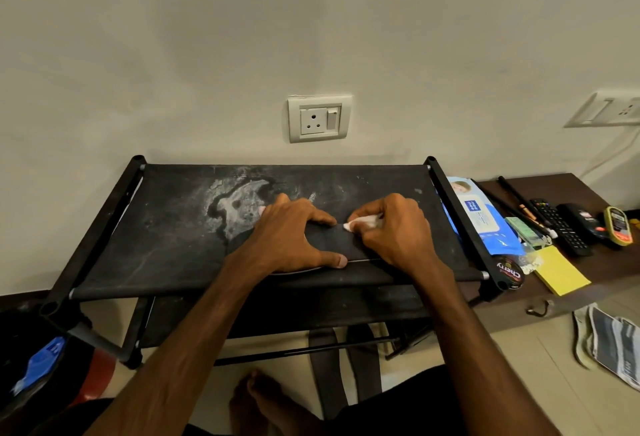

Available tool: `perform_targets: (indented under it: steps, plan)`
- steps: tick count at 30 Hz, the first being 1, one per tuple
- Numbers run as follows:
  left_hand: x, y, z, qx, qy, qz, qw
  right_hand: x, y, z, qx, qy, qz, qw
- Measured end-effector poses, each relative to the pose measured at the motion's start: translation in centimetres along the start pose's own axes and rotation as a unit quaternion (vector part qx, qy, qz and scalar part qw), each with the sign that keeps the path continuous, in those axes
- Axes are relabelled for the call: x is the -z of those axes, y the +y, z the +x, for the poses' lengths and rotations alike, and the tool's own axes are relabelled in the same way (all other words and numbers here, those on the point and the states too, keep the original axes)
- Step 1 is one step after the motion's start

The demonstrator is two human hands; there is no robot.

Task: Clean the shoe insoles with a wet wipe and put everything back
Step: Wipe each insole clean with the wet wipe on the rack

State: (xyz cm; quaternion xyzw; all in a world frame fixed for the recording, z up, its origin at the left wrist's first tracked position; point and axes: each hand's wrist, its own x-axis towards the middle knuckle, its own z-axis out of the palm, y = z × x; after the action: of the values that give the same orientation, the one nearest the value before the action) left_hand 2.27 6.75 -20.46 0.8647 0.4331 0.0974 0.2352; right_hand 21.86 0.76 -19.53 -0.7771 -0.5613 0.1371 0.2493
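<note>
- Pale wall fills the upper half of the frame, with a white wall socket (319,118) at centre and a second socket plate (606,108) at the upper right edge.
- Against the wall stands a black shoe rack (173,227); its top fabric shelf is dusty, with a pale stain left of centre.
- A dark insole (341,245) lies flat on that top shelf, near its front edge, at the centre of the frame.
- The left-hand grip (294,238) is spread over the insole's left part and presses it down with thumb and fingertips, not wrapped round it.
- The right-hand grip (398,231) is closed round a crumpled white wet wipe (360,222), whose tip touches the insole between the two hands.
- Right of the rack runs a dark brown tabletop (602,262). A blue wipes pack (481,217) leans against the rack's side rail there.
- A round polish tin (508,274) sits just below the pack, by the rack's front right corner.
- Beside the tin lies a yellow pad (561,271), and further right a black remote (559,226).
- On the floor at the lower right lie two pale flat pieces (609,342) that look like insoles.
- A bare foot (259,397) shows at the bottom centre.
</note>
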Motion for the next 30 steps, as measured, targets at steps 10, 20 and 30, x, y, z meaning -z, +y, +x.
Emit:
perform_targets:
  steps: [10, 20, 30]
  plan:
    - [2.6, -0.5, -0.5, 0.006, -0.048, 0.040, 0.998, 2.0, 3.5, -0.2, -0.014, 0.123, 0.225, 0.966]
    - [-0.2, 1.9, 0.1, -0.019, -0.010, 0.030, 0.999, 2.6, 2.9, -0.2, 0.034, -0.012, 0.067, 0.997]
    - [-0.4, 1.8, 0.1, -0.007, 0.002, 0.008, 1.000, 1.8, 2.0, 0.8, 0.011, -0.051, -0.024, 0.998]
